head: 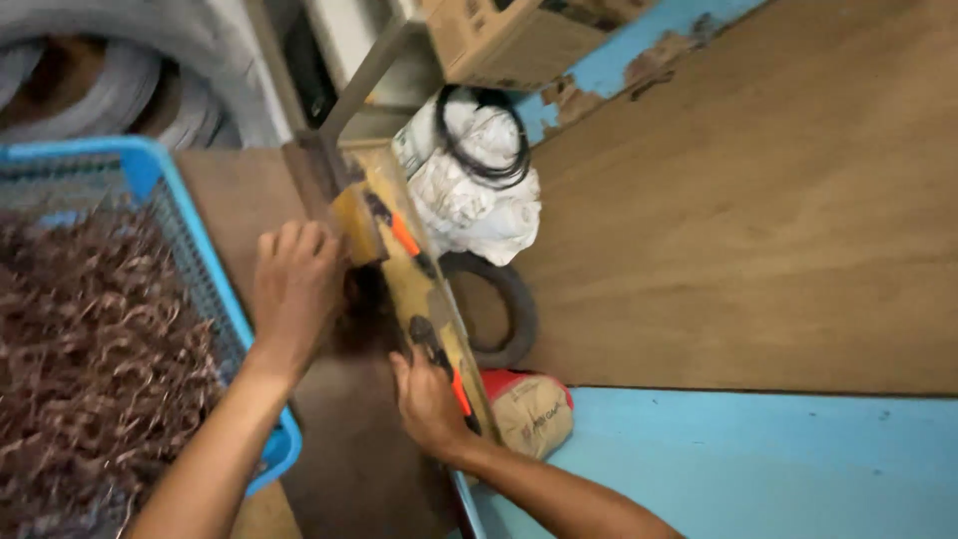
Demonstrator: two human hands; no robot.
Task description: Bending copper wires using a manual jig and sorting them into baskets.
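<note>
While both hands (294,284) grip the yellow board (424,289), a blue basket (215,289) crowds the left.

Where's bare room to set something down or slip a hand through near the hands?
Free: the brown board right of the white bag and black ring; the blue surface right of the tan sack. Crowded: left hand and right hand on the yellow strip, hemmed by the full blue basket.
</note>
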